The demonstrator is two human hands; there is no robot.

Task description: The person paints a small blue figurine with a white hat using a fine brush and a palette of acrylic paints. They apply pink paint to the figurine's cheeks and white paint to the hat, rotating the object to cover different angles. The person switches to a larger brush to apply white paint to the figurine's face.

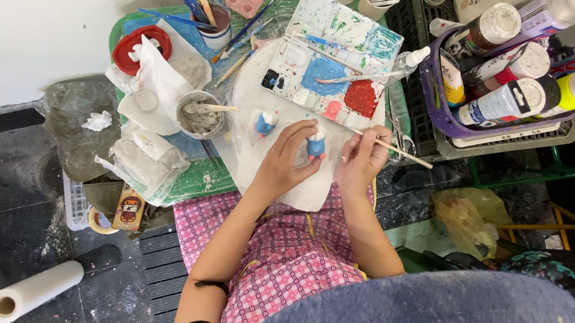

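— So, what have your hands got hold of?

— Your left hand (286,160) is curled around a small clay figure (316,144), blue below and white on top, with fingers and thumb pinching its sides so it stands upright. Your right hand (361,159) is closed in a pencil grip on a thin wooden paintbrush (395,148), whose handle sticks out to the right while the tip end points toward the figure.

— And where does that figure sit, going by the paint palette?

— You hold it just below the paint palette (334,54), under the palette's red patch and over the white sheet (251,91) that the palette lies on. A second figure (265,123) of the same colours stands on that sheet, below the palette's lower left corner and just left of your left fingers.

— What else lies around the palette?

— Left of it you have a round pot of grey paste (200,115) with a stick in it, and further left a crumpled white bag (152,83) and a red lid (141,48). Above left of the palette a cup of brushes (213,21) stands. Right of it, a purple basket (440,114) holds paint bottles (507,101) lying on their sides. Well below and far left of the palette, a paper roll (35,291) lies on the dark floor.
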